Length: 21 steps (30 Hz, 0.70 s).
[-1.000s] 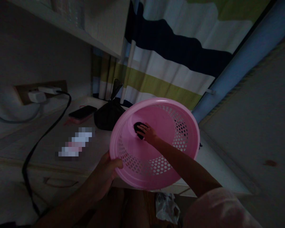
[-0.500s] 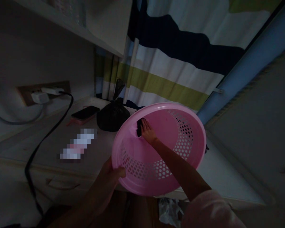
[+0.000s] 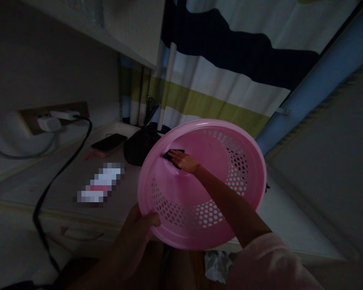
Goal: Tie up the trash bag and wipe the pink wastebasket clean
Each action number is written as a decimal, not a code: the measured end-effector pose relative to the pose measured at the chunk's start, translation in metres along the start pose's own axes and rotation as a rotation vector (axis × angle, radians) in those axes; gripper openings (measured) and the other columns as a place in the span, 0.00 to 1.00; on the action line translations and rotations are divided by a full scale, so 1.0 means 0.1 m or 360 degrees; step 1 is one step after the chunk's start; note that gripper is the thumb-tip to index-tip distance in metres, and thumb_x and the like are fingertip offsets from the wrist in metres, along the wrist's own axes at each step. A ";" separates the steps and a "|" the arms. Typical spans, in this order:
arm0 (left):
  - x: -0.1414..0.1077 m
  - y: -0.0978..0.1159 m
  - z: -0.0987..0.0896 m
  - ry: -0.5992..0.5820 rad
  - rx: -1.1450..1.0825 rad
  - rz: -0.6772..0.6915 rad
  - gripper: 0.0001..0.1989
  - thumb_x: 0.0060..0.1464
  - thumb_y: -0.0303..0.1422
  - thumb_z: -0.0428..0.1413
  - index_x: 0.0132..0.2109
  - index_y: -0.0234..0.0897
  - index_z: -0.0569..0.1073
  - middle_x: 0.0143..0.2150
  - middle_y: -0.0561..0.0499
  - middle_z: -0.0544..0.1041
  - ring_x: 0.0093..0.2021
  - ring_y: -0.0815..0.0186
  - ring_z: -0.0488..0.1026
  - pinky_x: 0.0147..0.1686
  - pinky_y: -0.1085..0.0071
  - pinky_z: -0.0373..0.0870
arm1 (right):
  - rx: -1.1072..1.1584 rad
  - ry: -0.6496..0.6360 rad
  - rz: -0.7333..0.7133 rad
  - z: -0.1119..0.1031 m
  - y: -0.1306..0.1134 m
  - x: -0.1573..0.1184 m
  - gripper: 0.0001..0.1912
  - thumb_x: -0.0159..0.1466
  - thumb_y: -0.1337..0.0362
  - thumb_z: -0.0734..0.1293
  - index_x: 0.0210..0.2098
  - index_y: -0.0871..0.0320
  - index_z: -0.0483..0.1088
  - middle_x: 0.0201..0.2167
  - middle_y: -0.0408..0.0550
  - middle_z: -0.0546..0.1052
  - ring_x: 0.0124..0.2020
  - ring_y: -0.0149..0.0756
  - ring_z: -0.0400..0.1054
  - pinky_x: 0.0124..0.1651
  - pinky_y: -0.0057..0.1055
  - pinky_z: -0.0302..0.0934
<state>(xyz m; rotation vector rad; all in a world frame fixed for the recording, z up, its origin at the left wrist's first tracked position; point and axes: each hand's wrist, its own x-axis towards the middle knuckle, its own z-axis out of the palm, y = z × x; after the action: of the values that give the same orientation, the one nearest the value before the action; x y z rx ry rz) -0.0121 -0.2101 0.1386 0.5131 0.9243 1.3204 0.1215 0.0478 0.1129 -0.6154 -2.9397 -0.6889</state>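
A round pink plastic basket (image 3: pixel 196 237) with bands of round holes is tilted, its opening turned toward me. My left hand (image 3: pixel 143 223) grips its rim at the lower left, thumb over the inner edge and fingers hidden behind. Inside, my right hand (image 3: pixel 184 160) presses a black cloth (image 3: pixel 169 154) against the upper left part of the wall. Its fingers are stretched out over the cloth, which sticks out past the fingertips and below them.
On the desk (image 3: pixel 60 173) lie a phone (image 3: pixel 110 141) in a pink case, a knotted black plastic bag (image 3: pixel 140 147) and a blurred-out item (image 3: pixel 101 183). A black cable (image 3: pixel 63 171) runs from the wall socket (image 3: pixel 30 121) over the desk edge. Behind hangs a striped curtain (image 3: pixel 218 88).
My right hand has moved slightly left along the basket's inner wall with the black cloth, fingers now pointing more to the left. The basket has risen and tilted a little; my left hand keeps its hold.
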 end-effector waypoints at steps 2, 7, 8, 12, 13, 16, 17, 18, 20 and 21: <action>-0.02 0.00 -0.01 -0.0022 -0.0024 0.0017 0.20 0.38 0.22 0.53 0.42 0.35 0.73 0.37 0.48 0.78 0.42 0.57 0.73 0.42 0.64 0.67 | 0.0008 -0.0055 0.0021 0.06 0.00 0.01 0.20 0.66 0.69 0.51 0.54 0.65 0.63 0.58 0.52 0.61 0.62 0.36 0.48 0.61 0.37 0.51; -0.02 -0.03 -0.02 0.0099 -0.0114 0.0022 0.19 0.40 0.21 0.53 0.43 0.35 0.71 0.38 0.48 0.78 0.43 0.59 0.72 0.41 0.66 0.68 | -0.0033 -0.0068 0.0301 0.04 0.13 -0.02 0.21 0.63 0.75 0.51 0.54 0.70 0.61 0.61 0.57 0.56 0.63 0.40 0.44 0.62 0.39 0.48; -0.01 -0.04 -0.02 0.0135 -0.0122 0.0022 0.19 0.40 0.22 0.53 0.43 0.35 0.71 0.38 0.48 0.78 0.42 0.59 0.73 0.40 0.66 0.68 | -0.0039 -0.0071 0.0402 0.01 0.15 -0.03 0.22 0.62 0.76 0.52 0.55 0.71 0.61 0.61 0.58 0.55 0.63 0.42 0.43 0.62 0.39 0.48; 0.03 -0.08 -0.02 0.0224 -0.0112 -0.0008 0.18 0.40 0.22 0.54 0.43 0.33 0.70 0.37 0.47 0.77 0.41 0.59 0.73 0.40 0.66 0.68 | -0.0049 -0.0169 0.0932 -0.13 0.19 0.00 0.22 0.61 0.76 0.54 0.53 0.72 0.62 0.60 0.65 0.55 0.63 0.50 0.43 0.58 0.46 0.52; 0.04 -0.09 -0.03 0.0223 -0.0108 -0.0015 0.18 0.40 0.22 0.53 0.42 0.33 0.70 0.37 0.47 0.77 0.41 0.60 0.73 0.40 0.66 0.68 | -0.0056 -0.0220 0.1051 -0.15 0.18 0.01 0.20 0.61 0.76 0.55 0.51 0.72 0.65 0.57 0.67 0.59 0.62 0.53 0.45 0.57 0.48 0.53; 0.06 -0.11 -0.04 0.0203 -0.0099 0.0030 0.17 0.40 0.23 0.53 0.41 0.34 0.70 0.37 0.48 0.77 0.41 0.61 0.73 0.40 0.67 0.68 | -0.0079 -0.0371 0.1261 -0.18 0.13 0.00 0.15 0.60 0.75 0.57 0.41 0.73 0.72 0.45 0.73 0.71 0.56 0.59 0.56 0.51 0.57 0.54; 0.05 -0.12 -0.03 0.0198 -0.0096 0.0053 0.17 0.39 0.23 0.54 0.41 0.34 0.70 0.37 0.49 0.77 0.40 0.61 0.73 0.39 0.68 0.68 | -0.0082 -0.0402 0.1306 -0.17 0.11 -0.01 0.14 0.60 0.75 0.57 0.39 0.74 0.73 0.41 0.74 0.72 0.54 0.60 0.59 0.49 0.59 0.55; 0.05 -0.12 -0.03 0.0191 -0.0094 0.0066 0.17 0.39 0.22 0.54 0.41 0.34 0.71 0.37 0.49 0.77 0.40 0.61 0.73 0.39 0.68 0.68 | -0.0081 -0.0436 0.1354 -0.16 0.08 -0.03 0.14 0.61 0.75 0.57 0.39 0.75 0.73 0.39 0.75 0.73 0.51 0.60 0.62 0.46 0.60 0.56; 0.04 -0.12 0.00 0.0183 -0.0089 0.0062 0.16 0.38 0.22 0.54 0.39 0.34 0.71 0.36 0.49 0.77 0.40 0.61 0.73 0.39 0.68 0.68 | -0.0060 -0.0505 0.1427 -0.11 0.01 -0.08 0.14 0.61 0.74 0.57 0.39 0.74 0.72 0.39 0.75 0.73 0.47 0.58 0.66 0.42 0.58 0.60; 0.03 -0.12 0.02 0.0181 -0.0090 0.0055 0.16 0.38 0.22 0.53 0.38 0.33 0.71 0.36 0.49 0.77 0.40 0.61 0.73 0.39 0.68 0.68 | -0.0037 -0.0538 0.1446 -0.08 -0.03 -0.11 0.14 0.61 0.75 0.57 0.40 0.73 0.72 0.39 0.74 0.73 0.45 0.57 0.68 0.40 0.56 0.62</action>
<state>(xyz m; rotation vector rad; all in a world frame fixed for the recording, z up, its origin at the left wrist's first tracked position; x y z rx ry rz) -0.0035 -0.2094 0.1292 0.4153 0.9718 1.4147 0.1299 0.0377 0.1176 -2.0209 -2.4358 -0.5228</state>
